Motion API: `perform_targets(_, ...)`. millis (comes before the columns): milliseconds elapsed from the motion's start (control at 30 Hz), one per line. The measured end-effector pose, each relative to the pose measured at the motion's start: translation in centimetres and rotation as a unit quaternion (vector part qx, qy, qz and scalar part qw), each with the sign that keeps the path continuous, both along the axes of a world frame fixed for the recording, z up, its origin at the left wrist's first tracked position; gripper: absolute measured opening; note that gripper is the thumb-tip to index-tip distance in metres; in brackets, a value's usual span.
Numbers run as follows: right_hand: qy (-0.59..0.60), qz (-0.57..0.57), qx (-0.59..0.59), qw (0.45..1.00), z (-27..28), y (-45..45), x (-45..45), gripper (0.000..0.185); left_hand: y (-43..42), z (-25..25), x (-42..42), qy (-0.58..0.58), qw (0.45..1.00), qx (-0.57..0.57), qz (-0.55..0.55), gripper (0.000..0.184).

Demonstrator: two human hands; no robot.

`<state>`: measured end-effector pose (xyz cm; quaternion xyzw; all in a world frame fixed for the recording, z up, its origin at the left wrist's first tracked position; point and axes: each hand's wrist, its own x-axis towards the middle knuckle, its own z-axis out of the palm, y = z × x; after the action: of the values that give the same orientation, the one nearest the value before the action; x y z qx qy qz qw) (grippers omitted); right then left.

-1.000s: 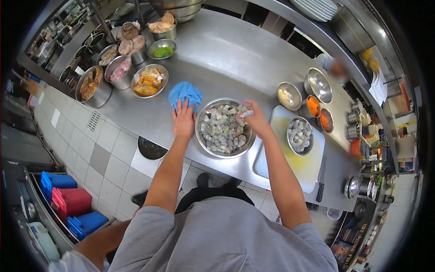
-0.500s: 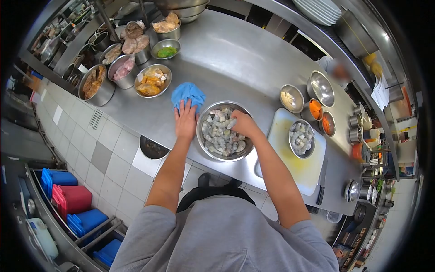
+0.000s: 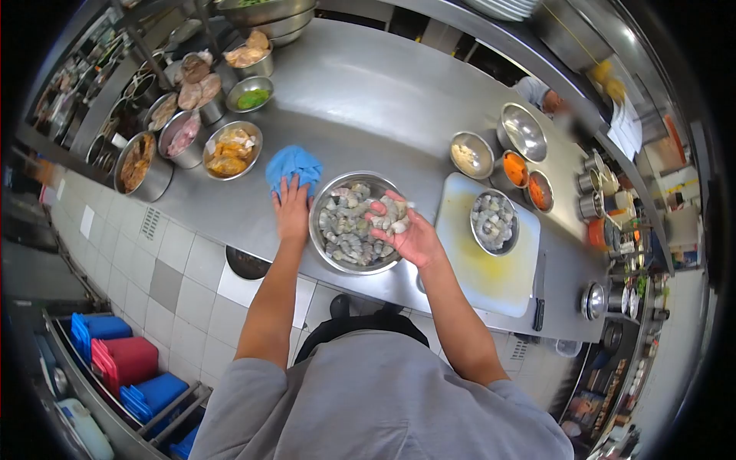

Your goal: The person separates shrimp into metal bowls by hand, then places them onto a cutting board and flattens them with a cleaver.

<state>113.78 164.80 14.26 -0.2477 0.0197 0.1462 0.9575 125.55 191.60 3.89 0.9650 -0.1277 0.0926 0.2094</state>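
Note:
Palm up over the right side of a large steel bowl [image 3: 313, 230], my right hand [image 3: 422, 241] cups several raw peeled shrimp [image 3: 394, 216] in its curled fingers. More grey shrimp [image 3: 343, 230] fill the bowl below. Just left of the bowl, my left hand [image 3: 291, 213] lies flat with its fingertips on a crumpled blue cloth [image 3: 296, 164]. A smaller steel bowl [image 3: 495, 218] of shrimp stands on a white cutting board [image 3: 460, 264] to the right.
A knife [image 3: 540, 307] lies along the board's right edge. Behind it are bowls of chopped garlic-like bits [image 3: 466, 156] and orange pieces [image 3: 515, 169], plus a bare steel bowl [image 3: 524, 132]. Food containers [image 3: 231, 151] line the left. A person [image 3: 540, 94] stands across the counter.
My right hand has turned palm up and lifted from among the shrimp with several in it. My left hand stays at the cloth. The whole view has shifted slightly.

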Motion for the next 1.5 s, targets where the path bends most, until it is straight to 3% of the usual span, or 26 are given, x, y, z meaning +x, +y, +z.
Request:
perform_targets(167, 0.039, -0.099, -0.027, 0.994, 2.5, -5.3, -3.6, 0.054, 0.4, -1.3, 0.6, -0.004, 0.999, 0.040, -0.009, 0.043)
perform_targets(233, 0.102, -0.211, -0.227, 0.945, 5.1, -9.3, -5.4, 0.048, 0.1, -1.7, 0.7, -0.005, 0.999, 0.039, -0.024, 0.043)
perform_targets(300, 0.120, -0.358, -0.410, 0.831, 7.6, -12.1, -6.6, 0.045, 0.2, -0.8, 0.5, 0.009, 0.999, 0.035, -0.006, 0.045)
perform_targets(333, 0.121, -0.366, -0.408, 0.828, 8.0, -13.4, -7.0, 0.045, 0.3, -1.0, 0.6, 0.006, 0.999, 0.035, -0.015, 0.045)
perform_targets(400, 0.054, -0.443, -0.677, 0.586, 8.2, -15.9, -7.5, 0.046, 0.3, -1.5, 0.8, -0.001, 0.999, 0.042, -0.005, 0.046)
perform_targets(433, 0.058, -0.451, -0.674, 0.582, 6.5, -17.4, -7.7, 0.046, 0.2, -1.2, 0.6, -0.005, 0.999, 0.042, -0.013, 0.046)
perform_targets(500, -0.059, -0.296, -0.904, 0.304, 0.9, -20.7, -8.1, 0.055, -0.1, -0.3, 0.3, 0.008, 0.999, 0.030, -0.009, 0.046)
perform_targets(533, 0.011, -0.183, -0.935, 0.305, -0.4, -19.9, -8.7, 0.062, -0.1, -0.4, 0.0, 0.003, 0.999, 0.029, -0.016, 0.046)
perform_targets(767, -0.041, -0.135, -0.938, 0.318, 0.2, -15.7, -13.1, 0.063, -0.2, -0.4, -0.2, -0.008, 1.000, 0.014, -0.014, 0.045)
perform_targets(867, -0.022, -0.346, -0.857, 0.381, -1.4, -17.4, -12.4, 0.066, 0.1, -0.8, 0.4, -0.004, 1.000, 0.030, -0.005, 0.044)
perform_targets(967, 0.012, -0.379, -0.878, 0.291, -1.8, -18.8, -10.5, 0.065, 0.7, -2.9, 0.9, -0.036, 0.997, 0.061, -0.010, 0.044)
perform_targets(1033, 0.045, -0.343, -0.886, 0.308, -1.5, -18.7, -9.7, 0.066, 0.8, -2.3, 0.7, -0.031, 0.998, 0.056, -0.016, 0.044)
perform_targets(1100, 0.096, -0.176, -0.925, 0.323, -0.7, -18.8, -9.3, 0.067, 0.5, -0.9, 0.2, -0.025, 0.998, 0.054, -0.008, 0.044)
perform_targets(1167, 0.097, -0.180, -0.923, 0.326, 0.6, -18.4, -9.1, 0.063, 0.1, -0.1, 0.1, -0.017, 0.999, 0.039, -0.004, 0.043)
perform_targets(1233, 0.014, -0.399, -0.853, 0.335, 0.9, -17.7, -9.8, 0.049, 0.0, 0.3, -0.2, -0.012, 1.000, 0.016, -0.006, 0.041)
perform_targets(1267, 0.011, -0.397, -0.855, 0.335, 0.9, -16.7, -10.4, 0.049, 0.1, 0.2, -0.2, -0.011, 1.000, 0.015, -0.002, 0.041)
perform_targets(1333, 0.070, -0.421, -0.657, 0.622, 0.5, -13.6, -11.9, 0.036, 0.2, 0.0, -0.1, -0.016, 1.000, 0.005, -0.009, 0.045)
perform_targets(1400, 0.087, -0.261, -0.607, 0.746, -1.1, -9.7, -13.1, 0.029, 0.2, -0.1, -0.1, -0.013, 1.000, 0.003, -0.007, 0.045)
perform_targets(1467, 0.062, -0.121, -0.577, 0.806, -0.6, -4.2, -12.8, 0.035, 0.0, 0.0, 0.0, -0.014, 1.000, 0.001, -0.006, 0.044)
perform_targets(1500, 0.110, -0.089, -0.524, 0.840, -1.0, -2.0, -12.3, 0.040, 0.0, 0.1, 0.0, -0.010, 1.000, 0.003, -0.006, 0.044)
